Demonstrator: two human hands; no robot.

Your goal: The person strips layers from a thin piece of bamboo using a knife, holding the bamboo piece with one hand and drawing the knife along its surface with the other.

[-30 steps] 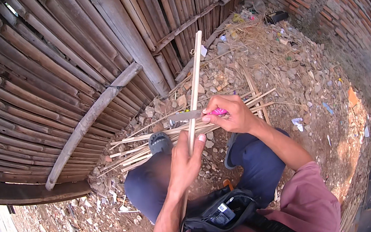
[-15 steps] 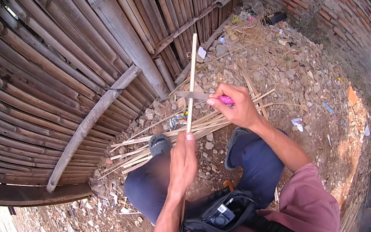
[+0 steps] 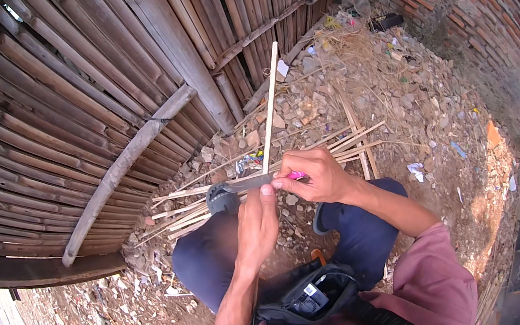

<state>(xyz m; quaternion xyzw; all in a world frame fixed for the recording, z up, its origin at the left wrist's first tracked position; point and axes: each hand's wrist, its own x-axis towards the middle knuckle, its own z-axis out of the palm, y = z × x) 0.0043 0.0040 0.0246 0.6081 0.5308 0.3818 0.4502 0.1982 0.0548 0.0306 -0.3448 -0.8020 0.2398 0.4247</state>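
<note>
My left hand [image 3: 258, 223] is closed round the lower end of a pale bamboo strip [image 3: 272, 108], which points up and away, tilted slightly right. My right hand [image 3: 317, 176] grips the pink handle of a knife [image 3: 253, 182]. The grey blade lies across the strip just above my left thumb and points left. Both hands are almost touching. Beyond them, several more pale bamboo strips [image 3: 183, 222] lie in a loose pile on the ground by my feet.
A bamboo slat wall [image 3: 96, 99] rises on the left, with a brick wall [image 3: 493, 13] at the far right. Stones and litter cover the ground [image 3: 401, 114]. My shoe [image 3: 221, 198] rests beside the strips. An open black pouch [image 3: 310, 295] sits at my waist.
The knife and my right hand have come down along the strip toward me, from its middle to just above my left hand. My left hand has stayed nearly still.
</note>
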